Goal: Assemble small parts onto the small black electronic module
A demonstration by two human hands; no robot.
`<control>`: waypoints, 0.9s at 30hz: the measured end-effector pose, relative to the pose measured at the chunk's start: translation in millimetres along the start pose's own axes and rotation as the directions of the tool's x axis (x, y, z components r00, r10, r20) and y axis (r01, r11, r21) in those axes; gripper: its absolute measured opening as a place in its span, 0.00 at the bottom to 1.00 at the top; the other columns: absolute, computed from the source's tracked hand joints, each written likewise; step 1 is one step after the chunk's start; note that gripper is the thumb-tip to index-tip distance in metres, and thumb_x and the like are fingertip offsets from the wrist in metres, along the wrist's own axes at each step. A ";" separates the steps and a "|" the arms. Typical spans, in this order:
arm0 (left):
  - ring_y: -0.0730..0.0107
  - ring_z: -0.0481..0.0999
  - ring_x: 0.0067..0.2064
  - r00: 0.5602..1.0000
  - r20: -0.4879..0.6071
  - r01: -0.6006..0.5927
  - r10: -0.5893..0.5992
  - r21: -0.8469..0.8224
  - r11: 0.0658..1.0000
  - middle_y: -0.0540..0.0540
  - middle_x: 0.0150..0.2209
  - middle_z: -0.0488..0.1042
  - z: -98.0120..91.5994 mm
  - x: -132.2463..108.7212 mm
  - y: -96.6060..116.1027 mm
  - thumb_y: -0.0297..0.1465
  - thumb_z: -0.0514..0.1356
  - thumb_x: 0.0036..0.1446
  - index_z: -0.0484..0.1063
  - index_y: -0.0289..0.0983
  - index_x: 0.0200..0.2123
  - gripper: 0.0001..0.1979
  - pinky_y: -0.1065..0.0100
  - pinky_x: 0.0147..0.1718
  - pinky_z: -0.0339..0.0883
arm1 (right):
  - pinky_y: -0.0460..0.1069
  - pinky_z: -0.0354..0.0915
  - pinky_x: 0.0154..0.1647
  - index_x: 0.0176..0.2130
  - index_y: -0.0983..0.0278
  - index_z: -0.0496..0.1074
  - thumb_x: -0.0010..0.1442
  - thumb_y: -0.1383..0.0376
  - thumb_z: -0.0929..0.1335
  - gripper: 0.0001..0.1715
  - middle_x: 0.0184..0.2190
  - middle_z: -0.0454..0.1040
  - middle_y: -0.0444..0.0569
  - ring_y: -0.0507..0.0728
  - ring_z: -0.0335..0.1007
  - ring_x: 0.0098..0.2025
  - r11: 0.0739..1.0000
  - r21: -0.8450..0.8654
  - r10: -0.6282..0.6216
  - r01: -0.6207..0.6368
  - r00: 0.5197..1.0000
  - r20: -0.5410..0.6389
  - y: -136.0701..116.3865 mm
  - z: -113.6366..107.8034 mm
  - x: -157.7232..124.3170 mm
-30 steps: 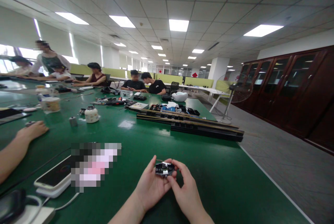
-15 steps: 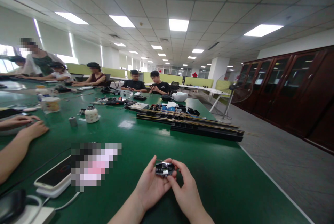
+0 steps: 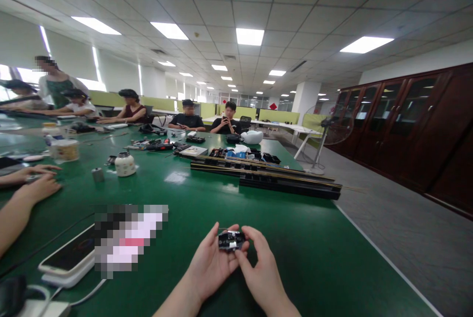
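A small black electronic device with its inside exposed rests in my two hands above the green table. White and silvery parts show in it, and a thin wire seems to leave its far left corner. My left hand cradles it from below and the left, thumb along its left edge. From the right, my right hand grips its right end between thumb and fingers. The device is too small in view to tell its exact kind.
Black rails with thin brass-coloured rods lie across the table ahead. To the left are a charging phone, a white jar, a grey metal block and a co-worker's hands. A fan stands beyond the table's right side.
The view has shifted slightly, so the table things sit a little further left. Both my hands keep the device in nearly the same grip. A person at the back has raised their hands.
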State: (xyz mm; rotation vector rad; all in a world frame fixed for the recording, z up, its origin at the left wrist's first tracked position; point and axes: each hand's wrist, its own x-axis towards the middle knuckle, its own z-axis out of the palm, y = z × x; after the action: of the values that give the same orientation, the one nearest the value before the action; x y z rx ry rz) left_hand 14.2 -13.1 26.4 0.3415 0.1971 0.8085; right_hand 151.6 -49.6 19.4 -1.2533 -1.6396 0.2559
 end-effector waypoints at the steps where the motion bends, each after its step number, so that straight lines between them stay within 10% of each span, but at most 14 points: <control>1: 0.59 0.77 0.38 1.000 0.001 -0.002 0.002 -0.004 1.000 0.38 0.35 0.78 0.0 0.0 -0.1 0.41 0.47 0.60 0.72 0.31 0.40 0.21 0.63 0.41 0.64 | 0.55 0.62 0.53 0.47 0.59 0.67 0.50 0.70 0.66 0.23 0.48 0.69 0.50 0.58 0.64 0.51 1.000 -0.010 -0.007 0.007 1.000 -0.003 -0.3 -0.2 -0.2; 16: 0.67 0.77 0.30 0.985 -0.174 0.008 -0.008 -0.003 1.000 0.43 0.27 0.77 3.4 2.8 -5.6 0.38 0.48 0.60 0.72 0.31 0.33 0.18 0.69 0.31 0.66 | 0.60 0.61 0.51 0.35 0.55 0.74 0.47 0.72 0.68 0.15 0.45 0.71 0.48 0.61 0.63 0.51 0.999 -0.038 0.029 -0.026 0.997 0.077 -6.3 -2.0 2.2; 27: 0.63 0.78 0.30 0.965 -0.260 -0.013 0.028 0.058 0.998 0.38 0.31 0.78 2.3 2.5 -2.2 0.40 0.50 0.58 0.69 0.32 0.38 0.17 0.65 0.34 0.68 | 0.54 0.63 0.50 0.38 0.58 0.71 0.55 0.66 0.65 0.09 0.41 0.74 0.48 0.57 0.67 0.47 1.000 0.002 0.016 -0.016 0.997 -0.077 4.4 -8.6 3.3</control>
State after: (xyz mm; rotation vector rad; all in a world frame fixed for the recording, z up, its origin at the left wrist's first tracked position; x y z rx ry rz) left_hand 18.1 -13.2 27.5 0.2892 0.4639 0.8685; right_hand 161.3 -48.3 22.4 -1.2612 -1.5638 0.2162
